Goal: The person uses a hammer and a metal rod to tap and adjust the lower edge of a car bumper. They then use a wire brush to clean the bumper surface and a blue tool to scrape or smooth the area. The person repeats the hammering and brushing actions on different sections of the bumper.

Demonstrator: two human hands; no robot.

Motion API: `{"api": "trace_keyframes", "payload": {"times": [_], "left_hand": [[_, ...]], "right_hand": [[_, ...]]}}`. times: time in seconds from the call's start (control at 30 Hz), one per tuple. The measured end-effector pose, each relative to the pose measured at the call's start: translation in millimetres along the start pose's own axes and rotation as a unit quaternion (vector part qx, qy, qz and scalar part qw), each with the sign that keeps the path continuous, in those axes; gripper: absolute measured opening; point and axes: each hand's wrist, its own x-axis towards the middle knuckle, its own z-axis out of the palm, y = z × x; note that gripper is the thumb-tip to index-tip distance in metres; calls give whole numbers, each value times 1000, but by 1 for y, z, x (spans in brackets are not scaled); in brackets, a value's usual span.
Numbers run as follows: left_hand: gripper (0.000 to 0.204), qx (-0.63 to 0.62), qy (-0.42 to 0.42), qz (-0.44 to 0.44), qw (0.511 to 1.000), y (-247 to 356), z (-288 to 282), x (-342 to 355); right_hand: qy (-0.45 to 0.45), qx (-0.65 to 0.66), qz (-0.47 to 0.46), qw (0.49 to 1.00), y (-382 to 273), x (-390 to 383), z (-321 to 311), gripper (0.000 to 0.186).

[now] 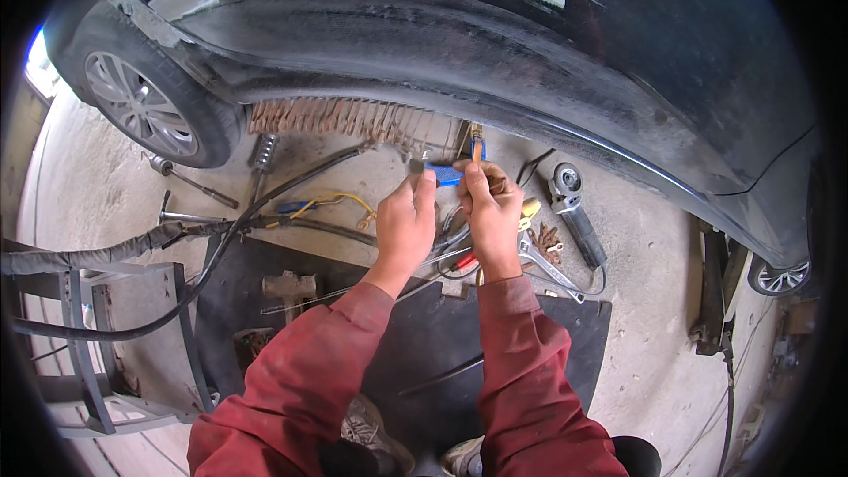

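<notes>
In front of the car's lower side, my two hands meet over a small blue object (446,175). My left hand (408,216) pinches its left end between thumb and fingers. Beside it, my right hand (491,208) is closed, its fingertips at the blue object's right end and at a short orange-brown strip (477,152) pointing up. The kind of either thing cannot be made out. Just beyond them hangs a row of rusty, twisted metal pieces (344,119) along the sill of the dark car panel (424,44).
An angle grinder (579,216), an adjustable wrench (543,265) and rusty scraps (549,243) lie to the right. On the left are a hammer (290,285), a thick hose (150,246), a metal stand (141,327) and a wheel (141,106). A black mat (389,362) lies below me.
</notes>
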Motion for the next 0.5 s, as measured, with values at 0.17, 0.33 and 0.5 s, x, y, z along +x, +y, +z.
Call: {"api": "trace_keyframes", "payload": {"times": [0.17, 0.33, 0.5], "left_hand": [[42, -28, -7, -17, 999, -7, -4, 1], [41, -30, -15, -19, 999, -10, -9, 1], [45, -5, -11, -41, 999, -9, -10, 2]], "right_hand": [[-8, 150, 70, 986, 1, -9, 1, 33], [27, 45, 112, 992, 7, 10, 6, 36], [47, -240, -71, 967, 12, 23, 12, 44]]}}
